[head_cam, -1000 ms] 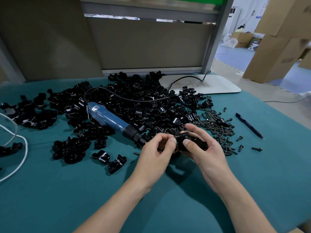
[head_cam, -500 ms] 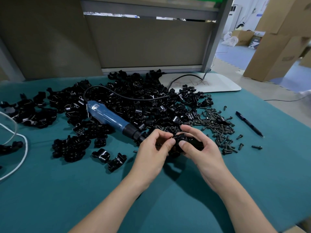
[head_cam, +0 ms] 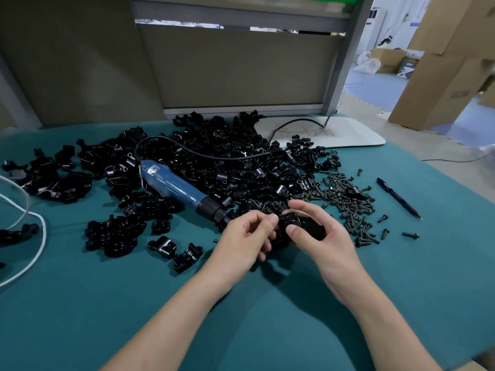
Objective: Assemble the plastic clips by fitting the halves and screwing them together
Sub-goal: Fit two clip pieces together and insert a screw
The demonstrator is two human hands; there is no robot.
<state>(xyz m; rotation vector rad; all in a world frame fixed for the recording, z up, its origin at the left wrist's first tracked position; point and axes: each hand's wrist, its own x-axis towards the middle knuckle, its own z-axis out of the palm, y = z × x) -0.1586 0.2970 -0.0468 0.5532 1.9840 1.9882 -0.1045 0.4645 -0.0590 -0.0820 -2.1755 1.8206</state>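
Observation:
Both hands meet over the green table, just in front of the parts heap. My right hand (head_cam: 318,236) grips a black plastic clip (head_cam: 297,224), thumb on its near side and fingers curled over the top. My left hand (head_cam: 247,236) pinches the clip's left end between thumb and forefinger. A big heap of black clip halves (head_cam: 214,167) covers the middle of the table. A blue electric screwdriver (head_cam: 176,187) lies on the heap, its black tip pointing at my left hand. A pile of black screws (head_cam: 345,202) lies to the right of my hands.
Two loose clip halves (head_cam: 174,249) lie left of my left hand. A black pen (head_cam: 397,196) lies at the far right. A white board (head_cam: 334,133) sits at the back, the screwdriver's black cable (head_cam: 203,153) crossing it. A white cord (head_cam: 29,236) loops at the left edge.
Both hands have stayed together on the clip and drifted slightly away from me. My fingers have shifted a little on the clip's ends.

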